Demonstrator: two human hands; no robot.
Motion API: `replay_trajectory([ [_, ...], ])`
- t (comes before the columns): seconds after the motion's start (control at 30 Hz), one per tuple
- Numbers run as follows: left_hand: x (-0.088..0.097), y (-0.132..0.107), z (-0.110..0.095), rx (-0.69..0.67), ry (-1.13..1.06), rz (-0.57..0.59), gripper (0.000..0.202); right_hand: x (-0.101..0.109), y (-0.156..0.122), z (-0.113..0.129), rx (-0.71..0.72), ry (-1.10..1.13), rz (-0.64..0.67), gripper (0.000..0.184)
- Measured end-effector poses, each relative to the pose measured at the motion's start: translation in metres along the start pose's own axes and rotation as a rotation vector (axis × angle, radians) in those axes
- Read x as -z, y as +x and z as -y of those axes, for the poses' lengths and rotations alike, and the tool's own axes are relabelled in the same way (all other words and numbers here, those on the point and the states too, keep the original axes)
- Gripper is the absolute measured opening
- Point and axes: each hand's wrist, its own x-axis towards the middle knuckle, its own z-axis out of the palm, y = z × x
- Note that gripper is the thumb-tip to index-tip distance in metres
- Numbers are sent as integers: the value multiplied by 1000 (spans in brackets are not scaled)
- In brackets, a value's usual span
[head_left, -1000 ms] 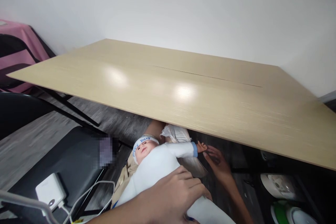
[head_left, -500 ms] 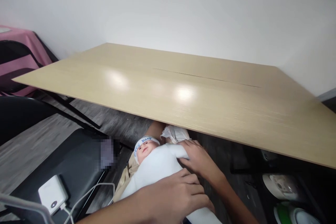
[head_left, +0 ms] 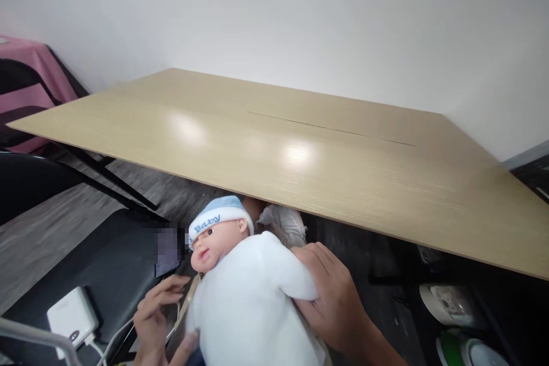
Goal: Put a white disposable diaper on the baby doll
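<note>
A baby doll (head_left: 253, 297) in a white outfit and a blue cap with a white brim and blue lettering lies raised over my lap, below the table's front edge. Its head leans to the left. My right hand (head_left: 332, 291) is wrapped round the doll's arm on the right side. On the other side, my left hand (head_left: 160, 317) has its fingers apart, with the thumb close to the doll's flank; whether it touches cannot be made out. The doll's lower body runs out of the picture.
A wooden table (head_left: 240, 143) spans the view against a white wall. At left, a black chair seat (head_left: 115, 257) holds a white power bank (head_left: 72, 317) with a cable and a blurred-out phone-like item. Round containers (head_left: 454, 303) sit low at right. A pink cloth (head_left: 38, 63) hangs far left.
The doll has risen towards me and its head has tipped left. My left hand has moved from across the doll to its left side. My right hand has closed round the doll's arm.
</note>
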Motion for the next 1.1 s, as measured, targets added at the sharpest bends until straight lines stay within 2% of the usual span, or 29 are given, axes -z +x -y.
replay_trajectory([
  [0.1,-3,0,3,119,-19,136,62,12,-6,10,-20,88,-158,36],
  [0.2,-17,19,-15,187,-92,315,73,25,-13,13,-50,95,-268,33],
  [0.27,-29,48,-33,133,-157,407,69,35,-17,7,-100,37,-316,29],
  [0.33,-39,88,-53,18,-161,431,67,47,-18,-4,-195,-46,-350,29],
  [0.47,-56,172,-90,-185,19,502,62,75,-4,-31,-451,-210,-377,39],
  [0.57,-75,221,-105,-263,133,565,58,85,15,-57,-573,-306,-349,39],
  [0.67,-101,257,-104,-291,193,648,58,83,30,-91,-602,-369,-287,37],
  [0.8,-126,288,-89,-309,269,713,56,72,35,-133,-535,-395,-205,38],
  [0.97,-124,304,-66,-264,398,729,59,68,24,-159,-453,-382,-153,36],
  [1.1,-119,312,-49,-225,493,684,58,71,19,-172,-448,-383,-164,46],
])
